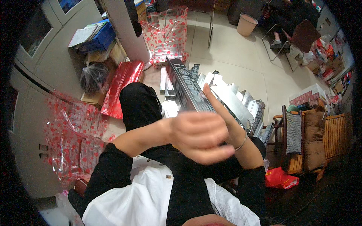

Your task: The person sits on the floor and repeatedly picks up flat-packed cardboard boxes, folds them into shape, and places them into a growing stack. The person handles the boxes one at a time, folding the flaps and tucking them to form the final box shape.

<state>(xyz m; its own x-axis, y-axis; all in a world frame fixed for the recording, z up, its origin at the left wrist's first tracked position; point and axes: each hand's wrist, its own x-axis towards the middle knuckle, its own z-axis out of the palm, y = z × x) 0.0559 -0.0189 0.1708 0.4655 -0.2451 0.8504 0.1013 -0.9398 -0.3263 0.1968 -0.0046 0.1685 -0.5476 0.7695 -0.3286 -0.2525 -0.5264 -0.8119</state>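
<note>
A long, narrow black box (pixel 185 83) with pale printing points away from me over my lap, its far end tilted up. My right hand (pixel 217 101) holds it along its right side; a thumb or finger shows at the edge and the rest is hidden behind the box. My left hand (pixel 200 136) is over the near end of the box, its fingers bent and blurred by motion. Whether it grips the box I cannot tell. Beyond and to the right, several long silver and black boxes (pixel 232 98) lie in a loose pile on the floor.
Heart-patterned clear plastic bags (pixel 166 28) with packs inside stand ahead and at left. Shiny red packages (pixel 122 88) lie left of my knee. A wooden chair (pixel 335 132) and red bag (pixel 281 178) are at right. A bin (pixel 247 25) and a seated person (pixel 298 15) are farther off.
</note>
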